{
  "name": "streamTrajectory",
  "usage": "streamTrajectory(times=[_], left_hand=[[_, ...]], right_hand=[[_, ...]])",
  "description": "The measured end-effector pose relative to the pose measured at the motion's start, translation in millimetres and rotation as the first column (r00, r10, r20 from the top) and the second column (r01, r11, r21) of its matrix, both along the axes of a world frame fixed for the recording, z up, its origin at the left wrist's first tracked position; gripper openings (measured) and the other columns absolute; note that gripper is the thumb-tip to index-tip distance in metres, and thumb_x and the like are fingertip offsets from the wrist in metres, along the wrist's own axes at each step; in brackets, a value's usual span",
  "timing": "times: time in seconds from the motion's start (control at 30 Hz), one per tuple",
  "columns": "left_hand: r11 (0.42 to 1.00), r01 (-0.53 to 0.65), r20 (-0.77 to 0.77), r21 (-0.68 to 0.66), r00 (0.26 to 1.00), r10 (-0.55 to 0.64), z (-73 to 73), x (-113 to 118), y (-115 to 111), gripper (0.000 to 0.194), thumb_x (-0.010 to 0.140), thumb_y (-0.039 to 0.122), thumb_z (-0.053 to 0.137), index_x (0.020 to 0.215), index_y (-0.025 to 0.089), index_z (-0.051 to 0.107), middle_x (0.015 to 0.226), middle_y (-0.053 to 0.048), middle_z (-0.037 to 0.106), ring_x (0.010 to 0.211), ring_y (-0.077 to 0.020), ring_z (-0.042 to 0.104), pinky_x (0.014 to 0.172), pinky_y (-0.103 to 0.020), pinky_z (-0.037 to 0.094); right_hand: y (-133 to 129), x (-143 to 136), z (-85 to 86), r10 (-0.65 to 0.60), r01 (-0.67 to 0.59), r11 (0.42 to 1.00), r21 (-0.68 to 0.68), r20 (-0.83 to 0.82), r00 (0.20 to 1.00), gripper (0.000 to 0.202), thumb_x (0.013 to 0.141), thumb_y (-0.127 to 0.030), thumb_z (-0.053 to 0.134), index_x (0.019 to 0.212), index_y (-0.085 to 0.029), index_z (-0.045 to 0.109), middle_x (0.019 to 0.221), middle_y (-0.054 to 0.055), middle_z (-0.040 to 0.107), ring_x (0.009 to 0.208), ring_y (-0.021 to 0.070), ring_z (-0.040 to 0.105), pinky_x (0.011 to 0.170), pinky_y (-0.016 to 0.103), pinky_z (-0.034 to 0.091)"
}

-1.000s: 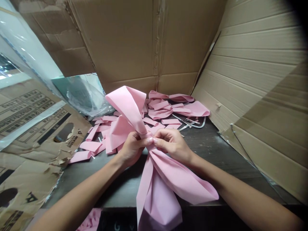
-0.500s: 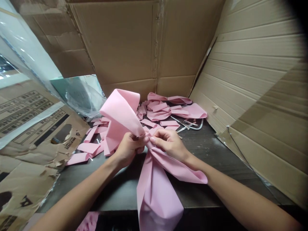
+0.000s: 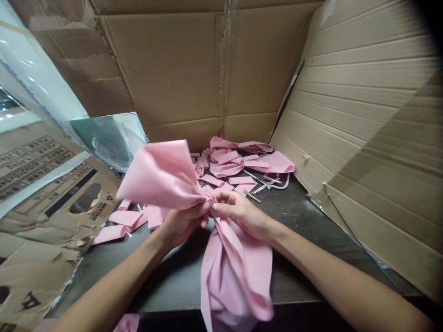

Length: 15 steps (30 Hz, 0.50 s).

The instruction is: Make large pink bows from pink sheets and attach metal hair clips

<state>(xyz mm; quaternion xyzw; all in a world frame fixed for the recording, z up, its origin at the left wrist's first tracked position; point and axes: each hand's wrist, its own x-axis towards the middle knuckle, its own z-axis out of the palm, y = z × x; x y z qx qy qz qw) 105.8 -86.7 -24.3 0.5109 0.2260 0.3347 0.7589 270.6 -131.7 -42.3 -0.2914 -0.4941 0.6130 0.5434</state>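
A large pink fabric bow is pinched at its gathered middle between both hands, above the dark table. My left hand is closed on the left side of the knot, with one wide loop spreading up and left from it. Closed on the knot from the other side is my right hand. Below the hands, the bow's other loop and tails hang down past the table's front edge. Fingers cover most of the knot itself.
Folded pink fabric strips lie scattered at the left. Behind the hands is a pile of pink bow pieces, beside metal clips and a pale cord. Cardboard walls enclose the back and right; a printed carton stands left.
The upper loop has swung left and flattened out. The lower loop and tails have bunched together and turned downward. Both hands keep their pinch on the knot.
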Motion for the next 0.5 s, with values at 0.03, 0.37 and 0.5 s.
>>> streamTrajectory(times=[0.03,0.37,0.5], left_hand=[[0.999,0.040,0.018,-0.002,0.999,-0.040,0.1,-1,1,0.020,0.070,0.026,0.078,0.079,0.012,0.068,0.070,-0.001,0.055,0.060,-0.0075,0.051,0.052,-0.017,0.044],[0.985,-0.169,-0.066,-0.020,0.984,0.167,-0.6,8,-7,0.018,0.069,0.023,0.075,0.061,0.012,0.063,0.060,0.001,0.050,0.056,-0.0076,0.041,0.054,-0.020,0.034],[0.976,-0.215,-0.053,-0.043,0.976,0.213,-0.7,8,-6,0.015,0.067,0.023,0.075,0.066,0.012,0.065,0.064,0.000,0.053,0.060,-0.0083,0.042,0.056,-0.021,0.034]], right_hand=[[-1,-1,1.5,0.030,-0.030,1.000,-0.004,-0.033,0.999,0.023,0.077,-0.029,0.072,0.083,-0.017,0.054,0.077,0.001,0.064,0.069,0.0148,0.063,0.070,0.030,0.047],[-7,-10,2.5,-0.131,0.129,0.988,0.087,0.014,0.991,0.027,0.076,-0.032,0.073,0.077,-0.019,0.049,0.067,-0.001,0.064,0.065,0.0167,0.065,0.068,0.032,0.051],[-10,-10,0.6,-0.300,0.258,0.943,0.213,0.200,0.933,0.027,0.074,-0.026,0.074,0.088,-0.020,0.051,0.081,0.000,0.064,0.074,0.0163,0.065,0.066,0.027,0.049]])
